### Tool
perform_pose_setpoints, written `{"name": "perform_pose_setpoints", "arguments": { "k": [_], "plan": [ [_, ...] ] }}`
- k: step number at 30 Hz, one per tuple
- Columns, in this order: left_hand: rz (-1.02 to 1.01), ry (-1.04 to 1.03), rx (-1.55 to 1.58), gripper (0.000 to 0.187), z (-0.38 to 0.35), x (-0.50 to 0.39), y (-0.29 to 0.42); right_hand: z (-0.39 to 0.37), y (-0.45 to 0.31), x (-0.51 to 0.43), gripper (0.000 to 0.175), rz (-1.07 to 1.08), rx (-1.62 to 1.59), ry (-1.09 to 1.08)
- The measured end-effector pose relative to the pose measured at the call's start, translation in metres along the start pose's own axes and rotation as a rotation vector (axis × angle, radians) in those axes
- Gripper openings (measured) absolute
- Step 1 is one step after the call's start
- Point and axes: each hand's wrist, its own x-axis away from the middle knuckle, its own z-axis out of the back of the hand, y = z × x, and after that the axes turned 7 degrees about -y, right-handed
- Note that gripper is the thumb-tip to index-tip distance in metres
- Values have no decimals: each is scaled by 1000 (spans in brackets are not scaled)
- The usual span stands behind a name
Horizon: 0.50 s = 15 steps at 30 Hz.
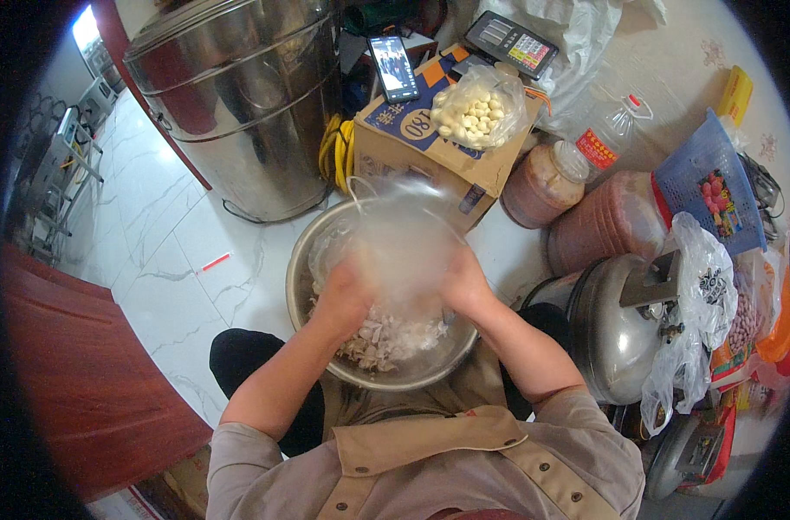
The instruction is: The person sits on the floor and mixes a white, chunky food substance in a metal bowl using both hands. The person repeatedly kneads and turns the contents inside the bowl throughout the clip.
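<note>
A large steel basin (333, 367) stands between my knees, with whitish, papery bits like garlic skins (388, 338) in its bottom. Over it, my left hand (349, 289) and my right hand (463, 279) grip opposite sides of a pale, translucent thing, seemingly a plastic bag (405, 240), strongly blurred. Its contents cannot be made out, and my fingertips are partly lost in the blur. Beyond the basin, a clear plastic bag of peeled garlic cloves (476, 117) rests on a cardboard box (408, 156).
A lit phone (394, 68) and a digital scale (512, 44) lie at the box. A tall steel drum (239, 110) stands at left beside a yellow hose (336, 153). To the right are jars of reddish paste (541, 185), a blue plastic basket (713, 182) and a gas cylinder (612, 338).
</note>
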Motion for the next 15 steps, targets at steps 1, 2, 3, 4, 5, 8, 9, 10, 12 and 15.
{"name": "perform_pose_setpoints", "arguments": {
  "k": [1, 2, 3, 4, 5, 8, 9, 10, 12, 15],
  "plan": [
    [-19, -30, 29, 27, 0, 0, 1, 0, -1, 0, 17, 5, 17, -2],
    [-25, -46, 52, 27, 0, 0, 2, 0, -2, 1, 16, 39, 39, 3],
    [-46, -51, 67, 27, 0, 1, 3, 0, -3, 1, 15, -35, -19, -20],
    [-23, -44, 115, 26, -1, 1, 3, -1, -4, 2, 14, -80, -72, -35],
    [-16, -27, 156, 25, -2, 1, 3, -2, -5, 2, 13, -100, -104, -42],
    [-24, -53, 229, 24, -1, 0, 4, -5, -5, 1, 11, -118, -167, -45],
    [-11, -42, 248, 24, 0, 0, 4, -5, -4, 1, 11, -118, -186, -46],
    [-13, -68, 271, 23, 1, -1, 5, -5, -4, -1, 11, -121, -214, -52],
    [31, -38, 327, 23, 2, 0, 6, -4, -3, -2, 10, -130, -265, -57],
    [19, -12, 323, 21, 3, 1, 9, -4, -4, -1, 9, -119, -245, -62]
  ]
}}
